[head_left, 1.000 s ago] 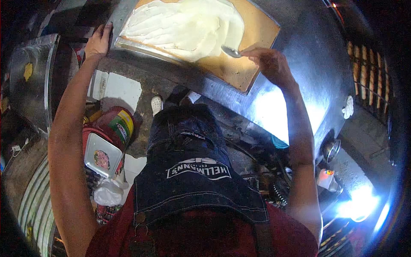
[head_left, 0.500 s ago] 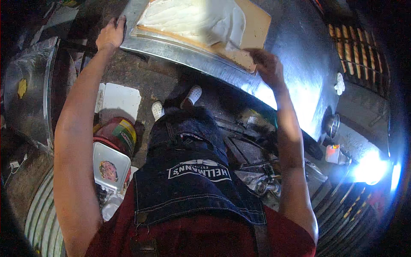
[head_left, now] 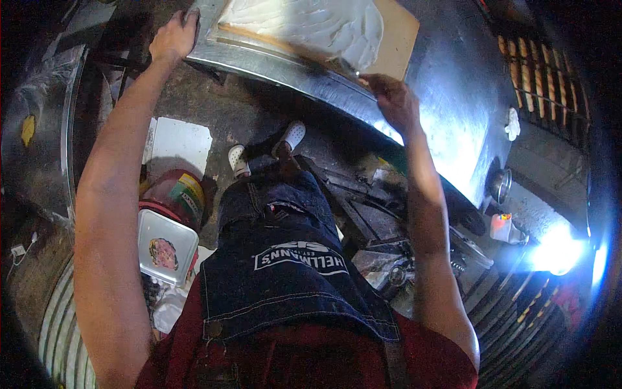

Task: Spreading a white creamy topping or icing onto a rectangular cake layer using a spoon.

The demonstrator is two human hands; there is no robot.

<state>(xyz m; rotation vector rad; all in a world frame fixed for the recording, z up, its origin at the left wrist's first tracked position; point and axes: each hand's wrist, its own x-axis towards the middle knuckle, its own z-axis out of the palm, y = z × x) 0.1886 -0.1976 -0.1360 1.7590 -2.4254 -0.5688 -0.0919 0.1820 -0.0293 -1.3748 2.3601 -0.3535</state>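
Note:
A rectangular slab topped with smooth white cream lies on a tan board on the metal table. My right hand is at the slab's near edge, its fingers closed round a thin spreading tool. Shade and the hand hide most of the tool, so its exact kind does not show. At the table's near left corner, my left hand holds the table edge with bent fingers, some of them hidden.
Long bread sticks lie on a rack at the far right. A metal bowl and a bright lamp sit below it. Near my left side are a red bucket and a white tray. Another metal surface stands farther left.
My right hand has moved left and slightly up along the slab's near edge with the tool. The left hand stays at the table corner. The view has shifted slightly.

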